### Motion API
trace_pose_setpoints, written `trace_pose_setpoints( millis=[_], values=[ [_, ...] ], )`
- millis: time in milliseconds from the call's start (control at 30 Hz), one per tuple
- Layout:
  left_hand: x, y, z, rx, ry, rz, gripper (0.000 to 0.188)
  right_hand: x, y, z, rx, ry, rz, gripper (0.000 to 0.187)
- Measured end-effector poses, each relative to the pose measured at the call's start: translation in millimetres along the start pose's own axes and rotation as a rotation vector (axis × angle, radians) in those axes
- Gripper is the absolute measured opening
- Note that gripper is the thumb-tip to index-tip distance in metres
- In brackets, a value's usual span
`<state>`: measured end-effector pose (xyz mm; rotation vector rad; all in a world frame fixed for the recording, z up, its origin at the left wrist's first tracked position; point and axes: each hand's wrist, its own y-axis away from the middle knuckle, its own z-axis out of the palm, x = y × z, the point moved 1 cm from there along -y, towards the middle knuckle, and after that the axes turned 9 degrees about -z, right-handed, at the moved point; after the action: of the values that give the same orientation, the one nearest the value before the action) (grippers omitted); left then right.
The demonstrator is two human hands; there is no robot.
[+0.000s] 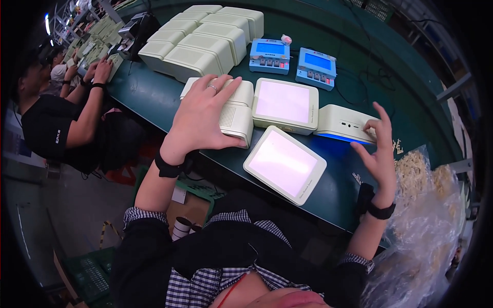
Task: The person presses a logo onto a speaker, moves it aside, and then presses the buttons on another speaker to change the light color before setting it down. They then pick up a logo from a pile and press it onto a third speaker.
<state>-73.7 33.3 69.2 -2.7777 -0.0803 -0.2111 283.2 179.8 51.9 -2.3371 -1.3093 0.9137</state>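
Note:
My left hand point(203, 113) is spread over a cream box-shaped device with a perforated grille point(235, 117), its thumb along the near edge and fingers over the top. Beside it, a device with a lit white screen point(285, 101) lies screen up. Nearer to me, a second device with a lit white screen point(285, 164) lies tilted at the table edge. My right hand point(377, 149) is at a third cream device point(341, 121), whose side with ports faces up and whose underside glows blue. One fingertip touches its right end; the other fingers and thumb stand apart.
Stacked cream devices point(205, 41) stand at the far left of the green table point(149, 105). Two blue testers with displays point(269, 54) sit behind the screens, cables nearby. At right lies a clear plastic bag of small pale parts point(416, 195). Co-workers point(67, 108) work at left.

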Motion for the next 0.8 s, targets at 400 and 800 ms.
trace_pose_setpoints(
  millis=[400,800],
  values=[
    [25.1,-52.1,-35.1,-0.262,-0.208,0.335,0.109,41.7,-17.3,-107.0,0.214,0.567,-0.168,0.046],
    [66.5,-117.8,45.9,-0.754,-0.330,0.375,0.105,316.9,-49.3,-145.5,0.402,0.881,0.544,0.052]
  ],
)
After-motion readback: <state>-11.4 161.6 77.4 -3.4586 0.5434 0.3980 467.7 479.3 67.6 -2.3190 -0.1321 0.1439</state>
